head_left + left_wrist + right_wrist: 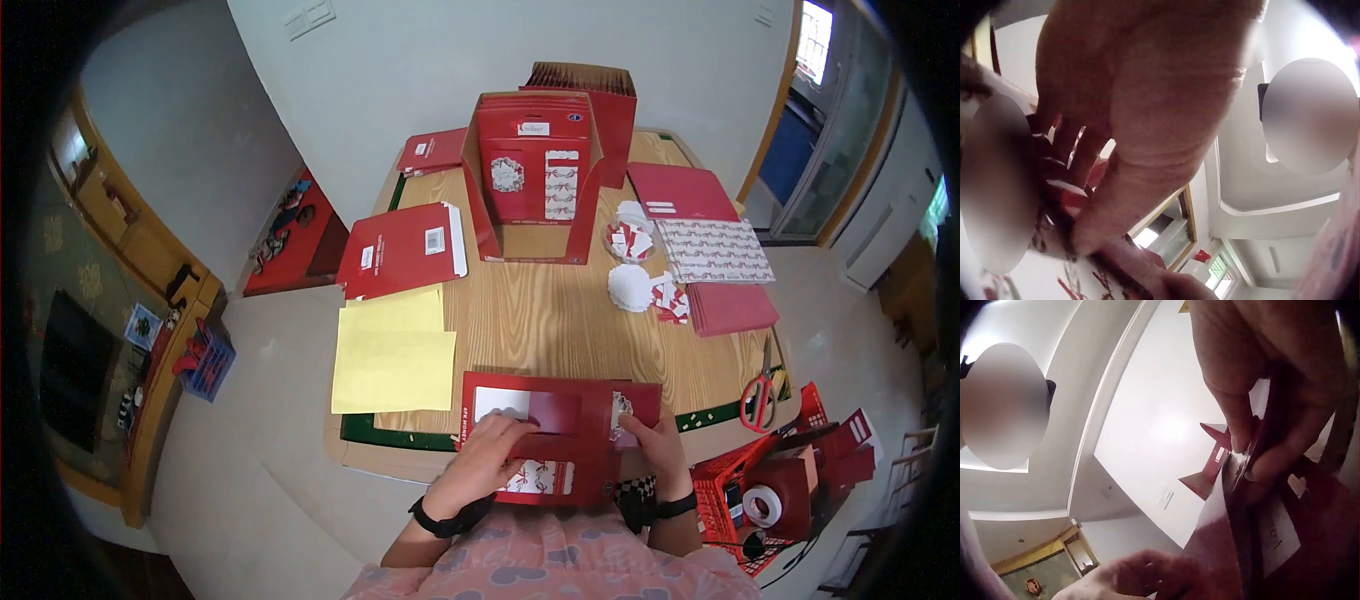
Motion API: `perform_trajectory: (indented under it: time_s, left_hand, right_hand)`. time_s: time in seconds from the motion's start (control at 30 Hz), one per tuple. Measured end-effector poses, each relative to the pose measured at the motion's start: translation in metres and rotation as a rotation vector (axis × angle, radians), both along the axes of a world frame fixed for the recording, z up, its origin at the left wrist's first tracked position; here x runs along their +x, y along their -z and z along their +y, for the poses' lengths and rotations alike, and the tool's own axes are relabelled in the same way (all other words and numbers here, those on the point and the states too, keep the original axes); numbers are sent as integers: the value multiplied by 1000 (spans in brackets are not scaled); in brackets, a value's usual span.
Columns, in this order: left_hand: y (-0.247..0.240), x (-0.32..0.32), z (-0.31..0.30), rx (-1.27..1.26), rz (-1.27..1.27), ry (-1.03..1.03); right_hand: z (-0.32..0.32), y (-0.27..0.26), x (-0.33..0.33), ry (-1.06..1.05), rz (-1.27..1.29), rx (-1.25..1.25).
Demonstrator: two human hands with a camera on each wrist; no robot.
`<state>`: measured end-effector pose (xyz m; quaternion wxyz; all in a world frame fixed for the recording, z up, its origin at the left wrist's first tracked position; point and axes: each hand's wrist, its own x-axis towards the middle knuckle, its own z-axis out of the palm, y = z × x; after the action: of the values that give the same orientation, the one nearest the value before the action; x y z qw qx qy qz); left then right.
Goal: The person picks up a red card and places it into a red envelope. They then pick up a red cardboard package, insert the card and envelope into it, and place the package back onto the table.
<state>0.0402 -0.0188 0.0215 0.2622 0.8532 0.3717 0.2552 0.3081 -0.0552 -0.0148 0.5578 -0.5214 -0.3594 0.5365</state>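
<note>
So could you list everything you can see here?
table: one, wooden, centre
front packet: one, red, table's near edge
open-front box: one, red and brown, far middle
tall box: one, red, behind it
flat packets: several, red, table left
sheets: two, yellow, table left
patterned stack: one, white, table right
scissors: one, red-handled, table right
scraps: many, red and white, table right
basket: one, orange-red, right of person
tape roll: one, white, in basket
left hand: one, bare, on front packet
right hand: one, bare, fingers pinching front packet
</note>
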Motion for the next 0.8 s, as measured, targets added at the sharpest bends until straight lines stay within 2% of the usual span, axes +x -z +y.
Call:
perform_trajectory:
  time_s: [0.1, 0.13, 0.2, 0.3, 0.4, 0.43, 0.53, 0.57, 0.67, 0.8]
  left_hand:
    - [-9, -14, -2, 55, -285, -239]
    - [0, -14, -3, -166, -640, -412]
    - [-3, -29, -4, -182, -593, -627]
    - [24, -52, -4, -75, -452, -735]
    - [34, -56, -8, -468, -768, -595]
    - [36, -56, -9, -504, -761, -560]
    - [22, -46, -14, -558, -826, -428]
    - [25, -45, -15, -494, -751, -391]
    - [7, -33, -14, -461, -919, -404]
    - [-5, -31, -16, -439, -1009, -378]
  right_hand:
    - [1, -13, -2, 2, 27, -30]
    - [1, -15, -3, -2, 20, -26]
    - [2, -21, -5, 8, 22, -7]
    - [7, -27, -10, 13, 30, 33]
    - [14, -24, -10, -66, 12, 19]
    - [16, -25, -13, -90, 18, -6]
    - [22, -28, -21, -149, 41, 41]
    - [24, -28, -22, -168, 49, 79]
    - [33, -20, -19, -180, 124, 91]
    - [39, -31, -22, -93, 16, 59]
